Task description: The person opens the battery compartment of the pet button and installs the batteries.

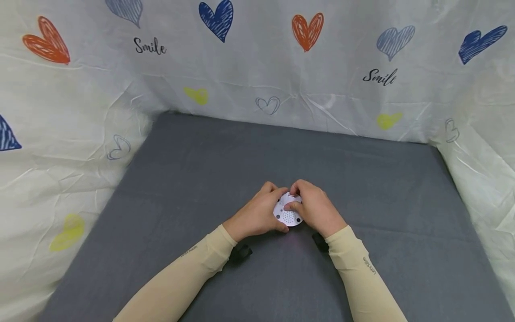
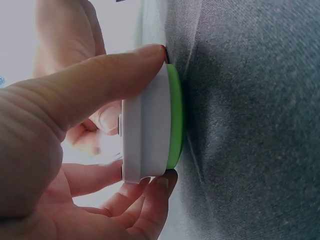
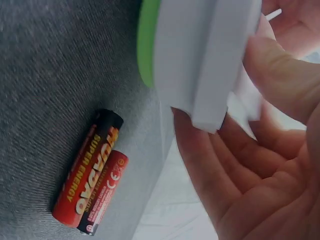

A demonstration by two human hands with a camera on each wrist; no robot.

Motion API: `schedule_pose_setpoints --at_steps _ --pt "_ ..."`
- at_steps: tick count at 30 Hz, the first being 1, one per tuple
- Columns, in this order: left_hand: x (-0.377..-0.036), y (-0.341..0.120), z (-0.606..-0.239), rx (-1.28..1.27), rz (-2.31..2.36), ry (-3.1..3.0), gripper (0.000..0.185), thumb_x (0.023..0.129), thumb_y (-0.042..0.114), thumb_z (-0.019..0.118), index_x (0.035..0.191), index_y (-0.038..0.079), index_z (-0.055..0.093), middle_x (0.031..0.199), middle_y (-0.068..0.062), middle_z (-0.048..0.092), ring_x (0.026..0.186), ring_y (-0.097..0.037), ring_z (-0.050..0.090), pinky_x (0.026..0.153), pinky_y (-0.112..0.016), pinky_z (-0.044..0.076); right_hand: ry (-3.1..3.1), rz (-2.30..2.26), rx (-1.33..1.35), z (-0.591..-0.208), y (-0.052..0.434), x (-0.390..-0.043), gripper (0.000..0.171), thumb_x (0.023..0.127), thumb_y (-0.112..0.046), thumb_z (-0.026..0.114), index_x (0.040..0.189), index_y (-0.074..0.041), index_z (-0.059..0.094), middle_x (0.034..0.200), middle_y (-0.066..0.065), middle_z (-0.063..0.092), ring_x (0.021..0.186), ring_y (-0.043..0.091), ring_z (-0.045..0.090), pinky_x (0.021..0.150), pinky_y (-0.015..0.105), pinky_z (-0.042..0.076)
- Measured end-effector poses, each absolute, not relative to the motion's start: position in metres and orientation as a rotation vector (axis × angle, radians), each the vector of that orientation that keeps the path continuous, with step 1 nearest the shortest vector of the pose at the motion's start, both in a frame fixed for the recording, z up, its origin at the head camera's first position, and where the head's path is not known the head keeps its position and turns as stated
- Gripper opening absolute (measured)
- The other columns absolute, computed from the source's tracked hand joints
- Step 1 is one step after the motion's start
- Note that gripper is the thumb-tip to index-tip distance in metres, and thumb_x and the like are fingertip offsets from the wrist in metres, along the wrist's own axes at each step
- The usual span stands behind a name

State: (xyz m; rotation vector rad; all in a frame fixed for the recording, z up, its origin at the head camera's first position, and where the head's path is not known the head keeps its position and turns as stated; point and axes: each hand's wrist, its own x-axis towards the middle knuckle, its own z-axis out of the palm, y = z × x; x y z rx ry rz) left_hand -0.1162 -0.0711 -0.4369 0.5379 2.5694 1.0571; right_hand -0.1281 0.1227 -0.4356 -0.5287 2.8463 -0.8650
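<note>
Near the middle of the grey mat (image 1: pixel 201 170), a bit toward its near edge, sat a small round white gadget (image 1: pixel 288 212) with a green face (image 2: pixel 174 120) pressed flat on the mat. That put its back up, speaker holes and little black feet showing, which I'd guess was the whole point of flipping it: the back was where the fingers needed to get in.

The left hand (image 1: pixel 257 213) gripped it by the rim, thumb along one side and fingers curled under the other, basically clamping it so it wouldn't skate around. The right hand (image 1: pixel 315 208) was wrapped over the far side, thumb pressing down on the white back, fingers curled round the edge. I couldn't tell from any view what exactly the thumb was working at.

Two red and black batteries (image 3: pixel 92 182) lay side by side on the mat, just beside the gadget, tucked under the right hand. Handy spot, probably parked there to stay within reach.

Heart-print sheeting (image 1: pixel 257 67) walled in the mat on three sides.
</note>
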Motion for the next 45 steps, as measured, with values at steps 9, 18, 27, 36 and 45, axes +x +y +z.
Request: schedule_pose_setpoints --at_steps 9,18,27,36,45 --pt "-0.116 -0.069 -0.436 0.541 1.054 2.572 0.098 0.077 0.020 0.101 0.160 0.004 0.051 0.138 -0.012 0.053 0.105 -0.020 0.058 0.091 -0.036 0.054 2.784 -0.968 -0.520 -0.439 0.132 -0.130 0.030 0.096 -0.023 0.085 0.116 -0.011 0.065 0.103 0.003 0.069 0.087 0.017 0.063 0.075 0.033 0.052" --pt "-0.117 -0.068 -0.437 0.519 1.045 2.577 0.102 0.078 0.023 0.100 0.162 0.004 0.047 0.141 -0.013 0.052 0.105 -0.020 0.058 0.092 -0.037 0.053 2.811 -0.983 -0.596 -0.438 0.138 -0.132 0.024 0.100 -0.023 0.080 0.119 -0.012 0.069 0.110 0.004 0.072 0.094 0.019 0.066 0.083 0.038 0.056" --pt "-0.115 -0.067 -0.440 0.512 1.024 2.595 0.102 0.078 0.024 0.100 0.163 0.004 0.047 0.141 -0.013 0.052 0.108 -0.021 0.058 0.096 -0.039 0.053 2.883 -1.019 -0.613 -0.440 0.137 -0.129 0.011 0.102 -0.020 0.077 0.111 -0.014 0.076 0.106 0.002 0.072 0.088 0.015 0.064 0.080 0.035 0.055" --pt "-0.114 -0.066 -0.439 0.490 1.018 2.594 0.103 0.077 0.024 0.100 0.163 0.005 0.047 0.142 -0.013 0.052 0.111 -0.022 0.059 0.098 -0.041 0.053 2.941 -1.137 -0.467 -0.436 0.136 -0.125 0.005 0.104 -0.019 0.075 0.105 -0.015 0.078 0.103 0.002 0.076 0.085 0.016 0.068 0.075 0.035 0.057" --pt "-0.114 -0.066 -0.436 0.450 1.005 2.597 0.102 0.078 0.024 0.099 0.164 0.009 0.046 0.145 -0.010 0.051 0.119 -0.022 0.059 0.102 -0.041 0.051 3.038 -1.051 -0.234 -0.422 0.186 -0.120 0.004 0.102 -0.020 0.077 0.101 -0.018 0.080 0.101 0.003 0.078 0.085 0.022 0.068 0.076 0.039 0.052"
